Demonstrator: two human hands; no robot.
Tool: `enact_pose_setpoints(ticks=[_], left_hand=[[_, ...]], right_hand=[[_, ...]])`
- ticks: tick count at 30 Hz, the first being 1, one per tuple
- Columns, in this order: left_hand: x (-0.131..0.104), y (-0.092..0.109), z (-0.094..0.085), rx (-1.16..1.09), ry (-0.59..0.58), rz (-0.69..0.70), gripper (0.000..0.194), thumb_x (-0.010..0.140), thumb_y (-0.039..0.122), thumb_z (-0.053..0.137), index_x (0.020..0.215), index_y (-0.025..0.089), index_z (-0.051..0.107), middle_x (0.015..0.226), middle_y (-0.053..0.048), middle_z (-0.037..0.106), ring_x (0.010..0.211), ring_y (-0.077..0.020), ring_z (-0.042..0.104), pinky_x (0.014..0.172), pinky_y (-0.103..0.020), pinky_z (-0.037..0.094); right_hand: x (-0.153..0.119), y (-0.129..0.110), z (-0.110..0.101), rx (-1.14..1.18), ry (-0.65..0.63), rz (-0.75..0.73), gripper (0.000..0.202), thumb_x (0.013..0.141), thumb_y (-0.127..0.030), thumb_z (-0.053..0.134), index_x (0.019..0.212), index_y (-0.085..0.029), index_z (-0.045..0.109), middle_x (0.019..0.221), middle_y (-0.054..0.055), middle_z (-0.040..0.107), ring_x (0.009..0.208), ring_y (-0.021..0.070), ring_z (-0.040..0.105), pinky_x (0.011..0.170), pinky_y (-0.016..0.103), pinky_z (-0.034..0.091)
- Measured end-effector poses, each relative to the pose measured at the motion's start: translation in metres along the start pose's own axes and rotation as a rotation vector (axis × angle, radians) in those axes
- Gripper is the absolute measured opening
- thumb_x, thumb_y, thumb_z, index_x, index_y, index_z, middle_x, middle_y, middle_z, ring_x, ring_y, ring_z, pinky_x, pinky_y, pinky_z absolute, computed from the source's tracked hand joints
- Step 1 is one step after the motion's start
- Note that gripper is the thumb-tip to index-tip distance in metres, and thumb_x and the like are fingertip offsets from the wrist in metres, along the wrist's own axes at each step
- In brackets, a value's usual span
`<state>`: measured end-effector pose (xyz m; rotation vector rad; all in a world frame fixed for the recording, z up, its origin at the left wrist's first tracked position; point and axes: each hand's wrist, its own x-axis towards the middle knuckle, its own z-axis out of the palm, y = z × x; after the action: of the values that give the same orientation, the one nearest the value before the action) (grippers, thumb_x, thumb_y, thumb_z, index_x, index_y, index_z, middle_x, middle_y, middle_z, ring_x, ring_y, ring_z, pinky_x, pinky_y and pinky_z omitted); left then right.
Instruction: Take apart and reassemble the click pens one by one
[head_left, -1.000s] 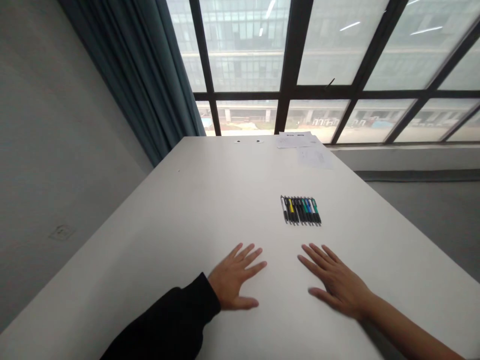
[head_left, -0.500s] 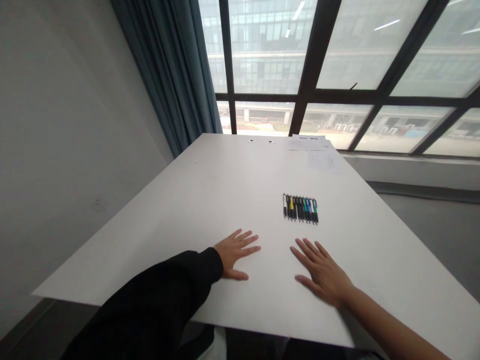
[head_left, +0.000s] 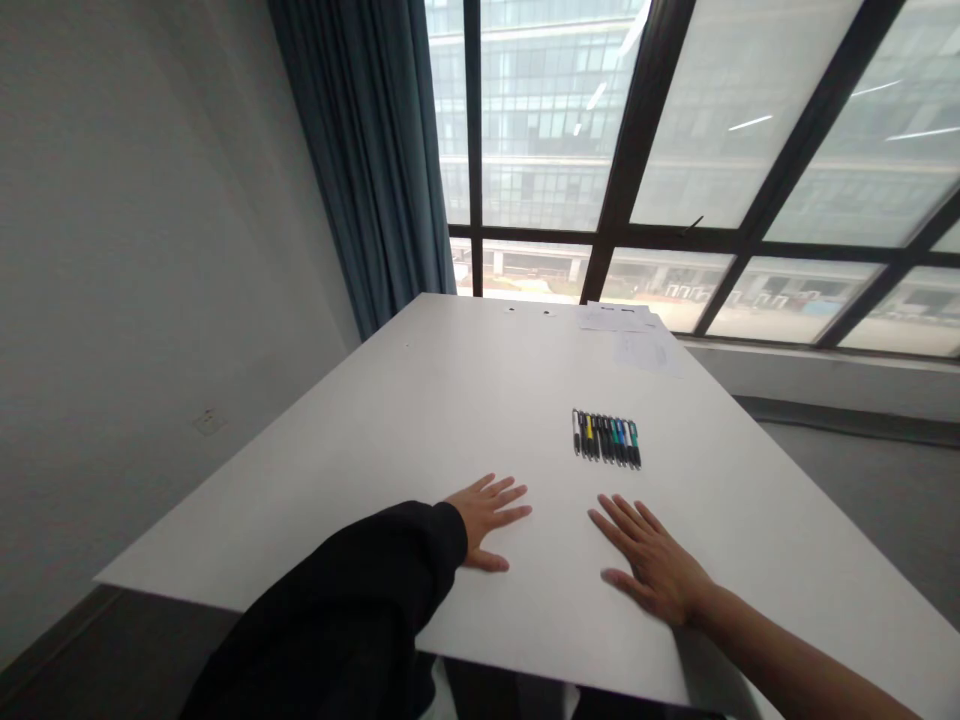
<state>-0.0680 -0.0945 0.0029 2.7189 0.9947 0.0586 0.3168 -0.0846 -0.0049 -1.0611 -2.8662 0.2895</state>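
Flat on the white table [head_left: 360, 450] lies my left hand [head_left: 486, 520], palm down with its fingers spread and nothing in it. My right hand [head_left: 651, 560] rests the same way to its right, fingers stretched out and bare. Just beyond the right hand's fingertips, several pens [head_left: 607, 440] lie side by side in a neat row, apart from both hands. Most have black grips; their barrels show white, yellow, black, blue and green. A black sleeve covers my left arm, while the right forearm is bare.
Sheets of paper [head_left: 616, 318] lie at the table's far right end. Two small white items with dark spots [head_left: 548, 313] sit near the far edge. A blue curtain [head_left: 375, 160] and a dark-framed window stand behind, and a grey wall [head_left: 150, 220] runs along the left.
The whole scene sits slightly lower and further right in view, as the camera has tilted up a little. Both hands and the pens keep their places on the table.
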Motion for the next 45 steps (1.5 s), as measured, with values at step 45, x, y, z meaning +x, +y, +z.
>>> enact_pose_setpoints(ticks=[45], left_hand=[[-0.005,-0.004,0.003,-0.015,0.047,0.029,0.097,0.079,0.077,0.056,0.157,0.025,0.031,0.165,-0.014,0.023,0.151,-0.0413,0.021,0.121,-0.063,0.011]], right_hand=[[0.002,-0.004,-0.007,0.045,-0.049,0.006,0.08,0.096,-0.064,0.046,0.161,-0.034,0.011,0.167,0.006,0.011,0.153,0.036,0.011,0.12,0.065,0.014]])
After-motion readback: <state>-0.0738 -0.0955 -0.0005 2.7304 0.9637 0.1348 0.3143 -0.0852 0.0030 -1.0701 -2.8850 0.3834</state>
